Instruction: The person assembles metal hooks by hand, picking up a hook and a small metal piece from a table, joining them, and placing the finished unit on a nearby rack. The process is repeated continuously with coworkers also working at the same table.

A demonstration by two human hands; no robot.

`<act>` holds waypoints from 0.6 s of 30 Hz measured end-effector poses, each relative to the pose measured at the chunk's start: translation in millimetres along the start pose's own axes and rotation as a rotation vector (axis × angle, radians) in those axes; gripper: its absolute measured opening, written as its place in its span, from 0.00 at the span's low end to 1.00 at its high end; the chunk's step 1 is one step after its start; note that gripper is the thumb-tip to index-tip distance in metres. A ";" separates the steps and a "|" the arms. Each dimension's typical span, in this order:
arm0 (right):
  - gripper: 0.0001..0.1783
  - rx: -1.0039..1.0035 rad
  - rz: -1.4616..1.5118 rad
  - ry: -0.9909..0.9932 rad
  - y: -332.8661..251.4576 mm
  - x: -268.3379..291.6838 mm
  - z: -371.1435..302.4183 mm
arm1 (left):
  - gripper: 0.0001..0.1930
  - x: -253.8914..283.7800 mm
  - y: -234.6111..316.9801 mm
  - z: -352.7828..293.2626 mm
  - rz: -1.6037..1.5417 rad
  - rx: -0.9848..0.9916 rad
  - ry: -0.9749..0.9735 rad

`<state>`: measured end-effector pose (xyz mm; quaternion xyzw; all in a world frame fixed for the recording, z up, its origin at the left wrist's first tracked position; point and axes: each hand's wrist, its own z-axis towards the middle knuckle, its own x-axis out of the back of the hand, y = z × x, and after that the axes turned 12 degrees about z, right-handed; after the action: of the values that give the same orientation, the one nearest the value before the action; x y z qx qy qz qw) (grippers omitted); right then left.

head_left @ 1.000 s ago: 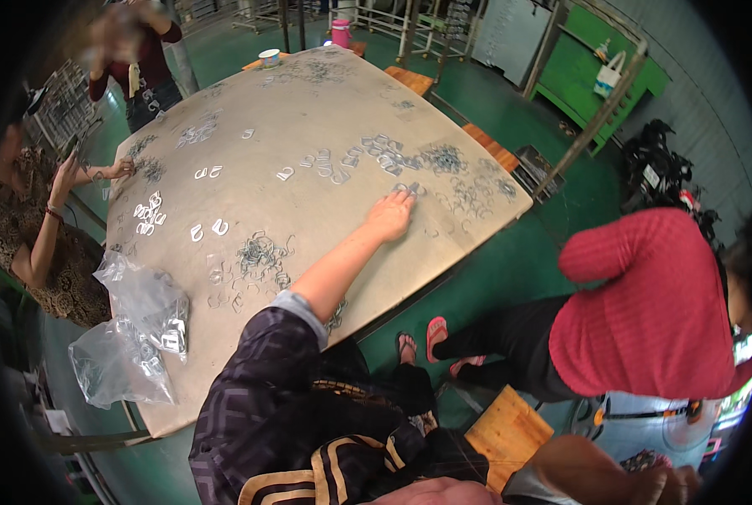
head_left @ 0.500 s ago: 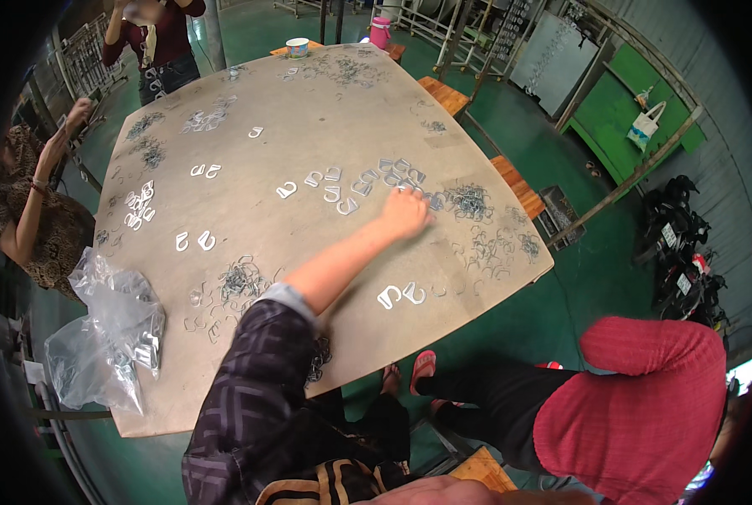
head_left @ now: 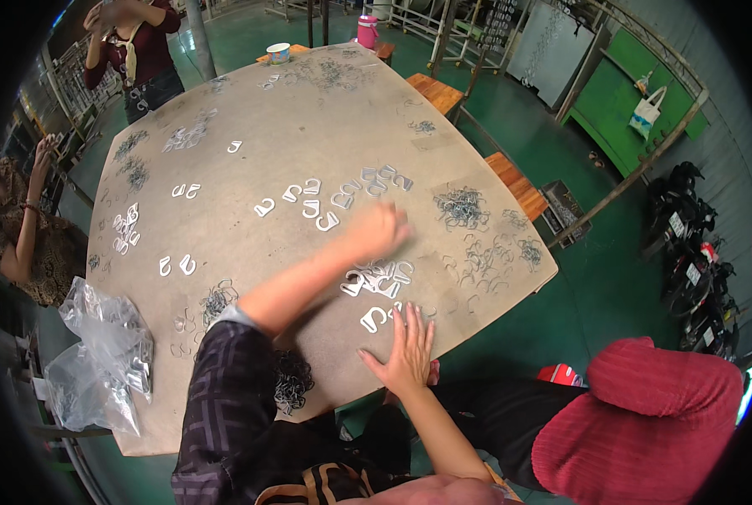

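Note:
My left hand, at the end of an arm in a dark patterned sleeve, is over the middle of the table. It is smeared by motion; its fingers look curled, and whether they hold anything does not show. A heap of flat, pale hook-shaped pieces lies just nearer than it. Beyond it are more loose hook-shaped pieces. My right hand rests palm down at the near edge, fingers spread. Its fingertips touch or partly cover one pale piece, beside another hook-shaped piece.
Thin bent wire pieces lie heaped at the right, and a dark wire pile sits by my left sleeve. A clear plastic bag hangs over the left edge. A person in red is close at right; two people stand at left.
My left hand has come back nearer, and a heap of pale hook-shaped pieces now lies in front of it. My right hand has come into view onto the table. The view has shifted slightly.

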<state>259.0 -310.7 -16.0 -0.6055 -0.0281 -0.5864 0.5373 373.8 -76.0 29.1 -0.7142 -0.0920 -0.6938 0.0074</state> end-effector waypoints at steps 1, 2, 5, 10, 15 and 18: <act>0.56 -0.031 -0.074 -0.026 -1.3 -4.5 0.8 | 0.25 -12.1 -23.6 28.0 0.102 0.055 0.211; 0.56 -0.021 -0.066 -0.030 -4.3 -5.1 1.2 | 0.28 -22.6 -47.4 49.1 0.204 0.116 0.426; 0.58 -0.047 -0.063 -0.008 -3.7 -2.4 2.6 | 0.28 -23.0 -53.6 82.5 0.180 0.247 0.352; 0.59 -0.087 -0.079 -0.006 1.4 -2.8 3.2 | 0.25 -44.2 -14.3 46.2 0.216 0.101 0.286; 0.58 -0.093 -0.076 0.017 1.0 -3.7 4.3 | 0.27 1.6 -7.7 -53.2 0.112 0.006 0.026; 0.56 -0.089 -0.078 0.013 -4.4 -5.0 3.6 | 0.30 -24.6 -84.8 -18.1 0.225 0.312 0.266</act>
<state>257.0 -303.5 -16.0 -0.6235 -0.0223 -0.6114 0.4868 343.4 1.9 -4.6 -0.6124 -0.1162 -0.7540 0.2073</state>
